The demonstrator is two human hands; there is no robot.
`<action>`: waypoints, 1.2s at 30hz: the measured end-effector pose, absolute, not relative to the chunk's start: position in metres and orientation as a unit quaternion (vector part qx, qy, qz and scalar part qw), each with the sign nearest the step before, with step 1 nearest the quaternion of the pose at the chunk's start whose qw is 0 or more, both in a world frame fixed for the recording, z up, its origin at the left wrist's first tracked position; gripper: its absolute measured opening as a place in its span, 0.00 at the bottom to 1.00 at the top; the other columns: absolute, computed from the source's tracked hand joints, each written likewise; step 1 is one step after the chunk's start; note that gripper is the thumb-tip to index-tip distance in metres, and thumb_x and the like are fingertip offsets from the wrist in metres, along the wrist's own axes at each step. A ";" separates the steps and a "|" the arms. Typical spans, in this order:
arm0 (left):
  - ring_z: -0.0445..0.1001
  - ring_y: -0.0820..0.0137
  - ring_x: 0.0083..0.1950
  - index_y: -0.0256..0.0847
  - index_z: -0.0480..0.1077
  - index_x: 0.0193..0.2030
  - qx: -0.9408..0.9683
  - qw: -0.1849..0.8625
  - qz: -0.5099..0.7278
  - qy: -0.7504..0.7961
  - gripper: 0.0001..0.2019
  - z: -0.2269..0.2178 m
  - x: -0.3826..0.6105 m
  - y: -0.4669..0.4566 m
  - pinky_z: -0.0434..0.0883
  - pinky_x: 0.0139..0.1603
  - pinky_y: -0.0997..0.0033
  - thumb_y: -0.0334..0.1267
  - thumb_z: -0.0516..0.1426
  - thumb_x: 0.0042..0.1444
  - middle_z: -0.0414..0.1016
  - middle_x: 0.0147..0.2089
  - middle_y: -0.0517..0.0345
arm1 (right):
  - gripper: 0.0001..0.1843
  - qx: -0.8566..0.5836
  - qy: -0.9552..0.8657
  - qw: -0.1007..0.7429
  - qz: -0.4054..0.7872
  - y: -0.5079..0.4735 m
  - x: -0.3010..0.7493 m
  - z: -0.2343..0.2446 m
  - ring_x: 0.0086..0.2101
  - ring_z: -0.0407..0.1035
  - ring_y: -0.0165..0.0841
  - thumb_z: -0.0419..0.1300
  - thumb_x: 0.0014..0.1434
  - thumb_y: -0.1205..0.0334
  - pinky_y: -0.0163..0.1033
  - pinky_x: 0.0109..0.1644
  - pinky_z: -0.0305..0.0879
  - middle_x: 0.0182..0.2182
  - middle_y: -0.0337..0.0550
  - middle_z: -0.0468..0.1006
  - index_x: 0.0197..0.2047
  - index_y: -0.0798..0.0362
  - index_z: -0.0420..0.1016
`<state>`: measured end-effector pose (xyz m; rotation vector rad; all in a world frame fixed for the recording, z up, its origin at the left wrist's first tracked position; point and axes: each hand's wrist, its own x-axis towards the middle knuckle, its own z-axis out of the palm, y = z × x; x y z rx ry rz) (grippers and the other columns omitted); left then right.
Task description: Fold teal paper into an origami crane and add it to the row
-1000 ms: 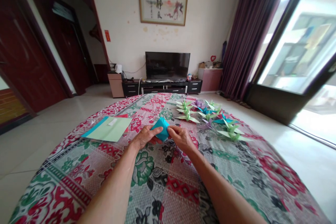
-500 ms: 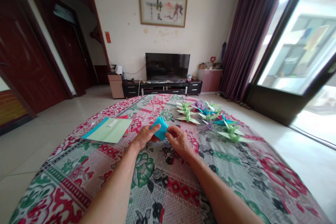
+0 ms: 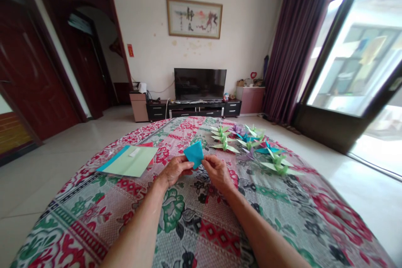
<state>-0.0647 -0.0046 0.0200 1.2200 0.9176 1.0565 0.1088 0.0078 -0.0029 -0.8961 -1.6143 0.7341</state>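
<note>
Both hands hold a folded piece of blue paper (image 3: 194, 153) just above the round table (image 3: 201, 217). My left hand (image 3: 174, 171) pinches its lower left edge with thumb and fingers. My right hand (image 3: 216, 170) pinches its lower right edge. The paper stands up as a small flat wedge between the fingertips. A stack of flat coloured sheets (image 3: 128, 161), pale green on top with blue and red under it, lies to the left of my left hand.
Several folded paper cranes (image 3: 248, 142) in green, blue and purple sit at the table's far right. A floral patterned cloth covers the table. Beyond it stand a TV (image 3: 200, 83) on a low cabinet, dark doors on the left and curtains and a window on the right.
The blue paper has been raised and turned more upright between my fingers, and it looks flatter. The view has tilted down a little.
</note>
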 end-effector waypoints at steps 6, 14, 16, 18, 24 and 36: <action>0.75 0.65 0.37 0.33 0.75 0.35 0.509 0.601 0.469 0.400 0.16 0.019 -0.061 -0.005 0.68 0.37 0.70 0.41 0.65 0.38 0.78 0.36 0.48 | 0.13 -0.381 -0.648 0.565 0.340 0.009 0.105 -0.003 0.27 0.65 0.29 0.58 0.51 0.55 0.34 0.31 0.63 0.28 0.42 0.74 0.35 0.56 0.72; 0.75 0.67 0.35 0.34 0.75 0.37 0.487 0.617 0.482 0.386 0.18 0.019 -0.059 -0.006 0.68 0.36 0.70 0.40 0.66 0.38 0.78 0.36 0.50 | 0.09 -0.377 -0.660 0.576 0.300 0.006 0.106 0.003 0.26 0.64 0.29 0.59 0.50 0.56 0.33 0.30 0.62 0.25 0.41 0.72 0.30 0.54 0.72; 0.75 0.67 0.34 0.34 0.74 0.37 0.481 0.618 0.488 0.385 0.19 0.019 -0.058 -0.006 0.69 0.36 0.69 0.41 0.66 0.37 0.77 0.36 0.50 | 0.09 -0.367 -0.659 0.580 0.308 0.005 0.104 0.004 0.26 0.64 0.29 0.59 0.50 0.57 0.33 0.30 0.62 0.25 0.40 0.72 0.30 0.54 0.72; 0.74 0.67 0.34 0.34 0.74 0.36 0.481 0.613 0.489 0.393 0.19 0.019 -0.057 -0.005 0.69 0.36 0.69 0.43 0.66 0.37 0.77 0.35 0.50 | 0.09 -0.354 -0.654 0.583 0.326 0.005 0.102 0.003 0.26 0.65 0.29 0.59 0.50 0.57 0.33 0.30 0.63 0.26 0.40 0.73 0.32 0.54 0.71; 0.73 0.68 0.33 0.34 0.75 0.33 0.507 0.582 0.480 0.417 0.17 0.018 -0.056 -0.005 0.67 0.33 0.73 0.45 0.65 0.38 0.77 0.31 0.51 | 0.15 -0.339 -0.644 0.587 0.355 0.006 0.100 0.000 0.30 0.68 0.30 0.58 0.49 0.60 0.35 0.34 0.66 0.30 0.42 0.73 0.42 0.53 0.69; 0.72 0.68 0.31 0.36 0.74 0.33 0.535 0.542 0.485 0.431 0.19 0.019 -0.054 -0.006 0.67 0.31 0.72 0.50 0.63 0.41 0.75 0.30 0.54 | 0.09 -0.364 -0.654 0.532 0.396 -0.002 0.104 0.016 0.22 0.57 0.25 0.55 0.49 0.60 0.31 0.26 0.55 0.20 0.35 0.65 0.30 0.56 0.73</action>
